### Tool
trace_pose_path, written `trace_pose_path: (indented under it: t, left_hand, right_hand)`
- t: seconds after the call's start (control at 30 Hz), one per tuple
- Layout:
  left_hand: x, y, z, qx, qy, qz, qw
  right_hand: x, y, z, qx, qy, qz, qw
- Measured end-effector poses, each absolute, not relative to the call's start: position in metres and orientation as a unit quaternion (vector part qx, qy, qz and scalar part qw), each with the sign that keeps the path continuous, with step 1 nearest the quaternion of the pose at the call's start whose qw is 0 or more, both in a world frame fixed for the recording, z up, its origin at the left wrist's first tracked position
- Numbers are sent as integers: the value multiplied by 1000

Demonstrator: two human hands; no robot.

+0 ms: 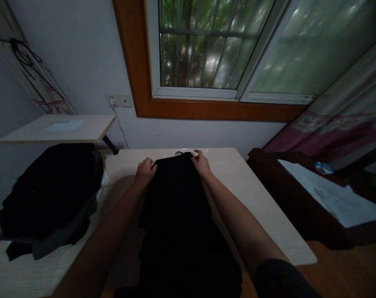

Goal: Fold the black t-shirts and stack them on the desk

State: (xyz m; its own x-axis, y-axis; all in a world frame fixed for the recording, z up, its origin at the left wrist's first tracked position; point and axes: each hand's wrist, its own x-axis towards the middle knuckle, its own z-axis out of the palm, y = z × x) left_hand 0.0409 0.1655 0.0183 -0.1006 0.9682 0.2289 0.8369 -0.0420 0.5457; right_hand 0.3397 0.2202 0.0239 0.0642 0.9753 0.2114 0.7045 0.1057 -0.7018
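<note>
A black garment (178,207) stretches from the far part of the table toward me; its kind is hard to make out in the dim light. My left hand (145,171) grips its far left corner, with the thumb over the cloth. At the far right corner my right hand (202,162) pinches the edge between thumb and fingers. The top edge between both hands looks fairly straight. The garment's near end widens and runs out of the bottom of the view.
A pile of dark clothes (54,190) lies on the left of the pale table (256,207), under a raised shelf (104,124) bearing a paper sheet (64,125). Dark wooden furniture (268,182) with a large sheet (327,192) stands at the right. A window (203,54) is behind.
</note>
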Motion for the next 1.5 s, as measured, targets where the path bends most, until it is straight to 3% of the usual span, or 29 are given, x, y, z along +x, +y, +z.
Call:
trace_pose_path:
  t: [0.3, 0.53, 0.6, 0.83, 1.03, 1.3, 1.5]
  left_hand:
    - [24, 132, 43, 662, 670, 177, 285]
    - [16, 101, 50, 704, 523, 258, 405]
    - [18, 98, 49, 704, 506, 273, 417]
    - [25, 123, 60, 676, 490, 365, 412]
    - [30, 185, 86, 590, 582, 471, 303]
    - [27, 178, 38, 602, 687, 341, 224]
    - [19, 128, 37, 624, 671, 260, 303]
  right_hand:
    - [367, 165, 27, -572, -704, 287, 308]
    - [381, 113, 33, -463, -665, 524, 262]
    - [378, 108, 32, -450, -654, 546, 267]
    - [366, 142, 42, -460, -670, 443, 378]
    - [350, 208, 81, -464, -686, 353, 435]
    - [359, 207, 37, -547, -683, 333, 351]
    - [383, 153, 28, -516, -671, 436, 307]
